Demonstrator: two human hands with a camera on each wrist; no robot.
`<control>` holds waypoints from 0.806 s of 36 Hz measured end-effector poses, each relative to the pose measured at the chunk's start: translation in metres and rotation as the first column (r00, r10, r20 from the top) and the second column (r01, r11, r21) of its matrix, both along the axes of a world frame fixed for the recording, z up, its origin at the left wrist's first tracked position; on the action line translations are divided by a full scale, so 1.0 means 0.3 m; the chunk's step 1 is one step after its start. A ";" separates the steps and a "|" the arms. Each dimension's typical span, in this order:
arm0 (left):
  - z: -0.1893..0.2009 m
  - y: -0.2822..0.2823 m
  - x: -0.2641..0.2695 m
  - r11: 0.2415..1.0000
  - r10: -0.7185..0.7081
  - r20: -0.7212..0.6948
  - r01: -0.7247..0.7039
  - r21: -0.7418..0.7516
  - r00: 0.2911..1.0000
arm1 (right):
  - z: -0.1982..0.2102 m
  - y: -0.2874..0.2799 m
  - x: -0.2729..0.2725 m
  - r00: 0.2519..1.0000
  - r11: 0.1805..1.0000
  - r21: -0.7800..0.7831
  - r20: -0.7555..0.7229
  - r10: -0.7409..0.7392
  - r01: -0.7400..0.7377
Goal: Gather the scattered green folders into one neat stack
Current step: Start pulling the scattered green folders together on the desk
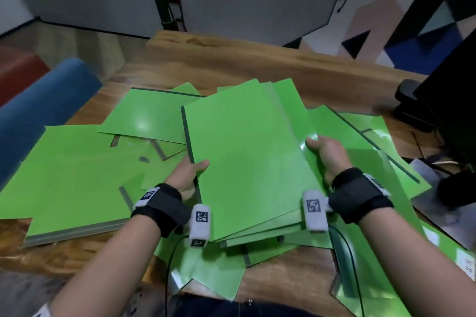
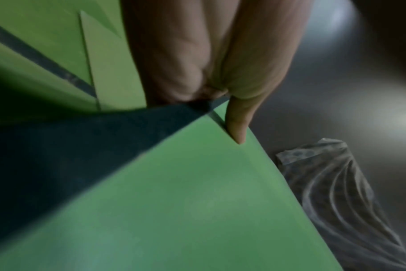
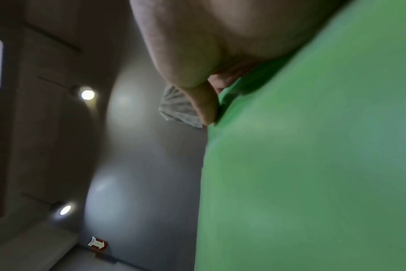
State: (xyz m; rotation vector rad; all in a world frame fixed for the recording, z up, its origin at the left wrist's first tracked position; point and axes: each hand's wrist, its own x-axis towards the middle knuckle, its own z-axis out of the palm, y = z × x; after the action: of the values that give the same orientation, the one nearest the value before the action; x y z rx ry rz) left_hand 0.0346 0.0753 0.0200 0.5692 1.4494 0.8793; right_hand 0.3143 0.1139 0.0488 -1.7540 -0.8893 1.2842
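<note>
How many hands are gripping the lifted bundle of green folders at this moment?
2. The left hand grips the bundle of green folders at its left edge; the right hand grips its right edge. The fingers underneath are hidden.

We cannot see the fingers of the left hand (image 1: 189, 175) or the right hand (image 1: 326, 154): they lie under the held bundle of green folders (image 1: 247, 152), only thumbs on top. Both wrist views are blurred. The folders at the right (image 1: 448, 260) run off the head view's edge, their white labels unreadable. The wooden table (image 1: 231, 64) is largely covered.
</note>
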 end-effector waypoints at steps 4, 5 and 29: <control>-0.046 -0.027 0.024 0.999 -0.047 0.000 0.047 0.015 0.999 | -0.068 -0.085 -0.035 0.998 0.999 -0.018 -0.047 0.042 -0.043; -0.053 -0.032 0.025 0.999 -0.042 -0.002 0.042 0.023 0.999 | -0.089 -0.105 -0.037 0.997 0.998 -0.017 -0.051 0.051 -0.052; -0.114 -0.029 -0.055 0.984 -0.015 -0.396 0.084 0.157 0.918 | -0.349 -0.244 0.255 0.424 0.739 -0.670 0.690 0.586 0.070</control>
State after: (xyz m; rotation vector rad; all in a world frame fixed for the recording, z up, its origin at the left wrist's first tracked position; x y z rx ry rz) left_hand 0.0181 0.0667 -0.0140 0.9510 1.7209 0.8869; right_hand 0.3909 0.0408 -0.0560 -3.0717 -1.5028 0.7775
